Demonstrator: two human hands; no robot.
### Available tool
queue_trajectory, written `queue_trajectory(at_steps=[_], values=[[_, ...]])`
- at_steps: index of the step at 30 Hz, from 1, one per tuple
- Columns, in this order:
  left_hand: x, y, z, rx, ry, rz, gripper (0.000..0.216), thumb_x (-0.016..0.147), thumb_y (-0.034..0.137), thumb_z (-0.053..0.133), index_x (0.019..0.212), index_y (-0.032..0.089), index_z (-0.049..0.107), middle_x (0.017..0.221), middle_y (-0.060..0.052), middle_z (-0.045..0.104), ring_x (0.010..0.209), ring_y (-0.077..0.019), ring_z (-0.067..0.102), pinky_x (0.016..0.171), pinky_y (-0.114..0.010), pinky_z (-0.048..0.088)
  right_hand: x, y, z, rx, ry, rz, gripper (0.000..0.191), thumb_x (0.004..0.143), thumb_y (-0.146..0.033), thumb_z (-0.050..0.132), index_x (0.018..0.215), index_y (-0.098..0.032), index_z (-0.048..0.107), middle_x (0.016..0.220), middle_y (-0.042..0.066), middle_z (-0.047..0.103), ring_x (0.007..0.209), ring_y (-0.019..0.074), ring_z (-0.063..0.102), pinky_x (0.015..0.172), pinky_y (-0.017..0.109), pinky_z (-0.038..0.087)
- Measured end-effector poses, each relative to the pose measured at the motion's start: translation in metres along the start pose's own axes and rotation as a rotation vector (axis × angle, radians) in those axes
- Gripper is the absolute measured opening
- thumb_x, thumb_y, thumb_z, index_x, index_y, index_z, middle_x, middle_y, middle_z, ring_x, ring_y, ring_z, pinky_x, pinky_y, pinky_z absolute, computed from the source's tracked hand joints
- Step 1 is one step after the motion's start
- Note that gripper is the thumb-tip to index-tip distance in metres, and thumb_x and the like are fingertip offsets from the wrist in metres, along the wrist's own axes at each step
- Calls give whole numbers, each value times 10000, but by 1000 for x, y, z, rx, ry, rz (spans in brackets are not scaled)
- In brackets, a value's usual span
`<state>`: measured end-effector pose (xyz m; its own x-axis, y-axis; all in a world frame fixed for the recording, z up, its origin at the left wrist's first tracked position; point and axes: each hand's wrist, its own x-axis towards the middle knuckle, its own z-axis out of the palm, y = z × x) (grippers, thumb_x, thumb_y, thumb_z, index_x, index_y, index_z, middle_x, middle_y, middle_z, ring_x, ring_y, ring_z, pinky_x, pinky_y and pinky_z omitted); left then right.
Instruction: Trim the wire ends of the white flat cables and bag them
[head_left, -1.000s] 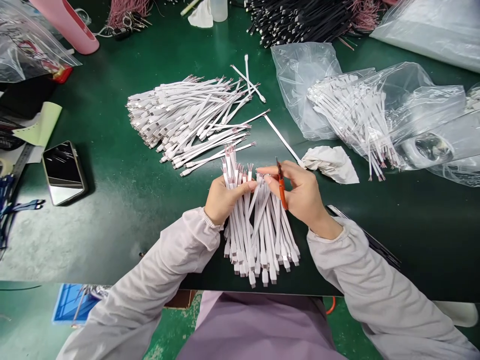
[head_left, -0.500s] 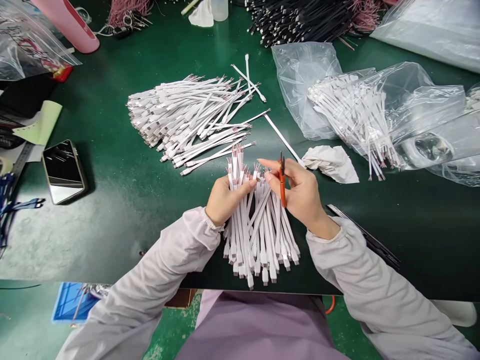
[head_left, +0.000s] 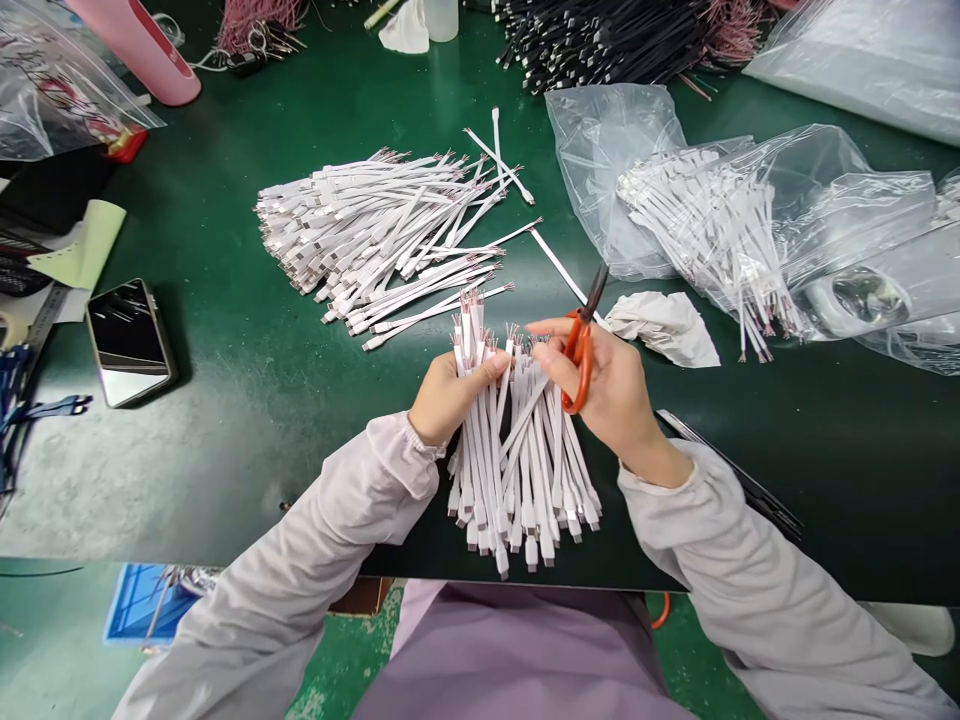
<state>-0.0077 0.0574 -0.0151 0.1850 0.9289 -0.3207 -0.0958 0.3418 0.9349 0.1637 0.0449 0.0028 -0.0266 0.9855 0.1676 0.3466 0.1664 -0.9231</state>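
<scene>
My left hand (head_left: 457,400) grips a thick bundle of white flat cables (head_left: 517,470) near its upper end. Stripped reddish wire tips fan out above my fingers, and the plug ends hang down towards the table edge. My right hand (head_left: 611,385) holds small orange-handled scissors (head_left: 579,350) just above the bundle, with the dark blades pointing up and to the right. The blades are not touching the cables. Behind the hands, a large pile of similar white cables (head_left: 375,230) lies on the green work table (head_left: 225,400).
A clear plastic bag of white cables (head_left: 712,220) lies to the right, beside crumpled white paper (head_left: 664,328). A loose white cable (head_left: 559,268) lies near the scissors. Black cables (head_left: 600,40) lie at the back, and a phone (head_left: 131,342) lies on the left.
The scissors have turned from nearly upright to tilted, their blades now pointing up and right with more of the orange handles showing. My left hand still grips the bundle.
</scene>
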Motion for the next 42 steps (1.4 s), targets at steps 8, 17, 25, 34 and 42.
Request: queue_trajectory(at_steps=[8, 17, 25, 34, 42], values=[[1, 3, 1, -261, -36, -151, 421, 572, 468, 852, 650, 127, 618, 606, 8, 592, 554, -103, 515, 586, -252, 419, -3, -24, -11, 462, -587, 525, 388, 780, -407, 676, 509, -186, 508, 422, -33, 463, 424, 120, 515, 484, 263, 459], [1, 4, 2, -269, -19, -158, 412, 572, 463, 855, 667, 133, 627, 598, 12, 597, 559, -113, 541, 610, -265, 450, -4, -16, -7, 477, -573, 583, 314, 748, -378, 687, 545, -172, 562, 383, -54, 451, 355, 98, 462, 422, 239, 418], [2, 2, 0, -256, -26, -145, 391, 610, 449, 841, 680, 133, 623, 592, 21, 583, 536, -96, 518, 574, -246, 428, -5, -14, -8, 359, -549, 535, 333, 798, -375, 658, 546, -177, 566, 392, -46, 455, 375, 107, 484, 442, 245, 404], [1, 2, 1, -173, 11, -138, 379, 633, 447, 828, 670, 119, 640, 585, 12, 556, 539, -93, 492, 552, -241, 382, -7, -10, -7, 222, -394, 495, 342, 793, -451, 692, 613, -169, 622, 396, -51, 436, 385, 106, 472, 446, 245, 381], [2, 2, 0, -223, 0, -156, 421, 593, 478, 842, 673, 120, 634, 586, 16, 560, 528, -88, 487, 544, -240, 387, -6, -15, -7, 215, -480, 513, 220, 792, -357, 672, 693, -165, 629, 492, -47, 486, 469, 101, 502, 491, 230, 422]])
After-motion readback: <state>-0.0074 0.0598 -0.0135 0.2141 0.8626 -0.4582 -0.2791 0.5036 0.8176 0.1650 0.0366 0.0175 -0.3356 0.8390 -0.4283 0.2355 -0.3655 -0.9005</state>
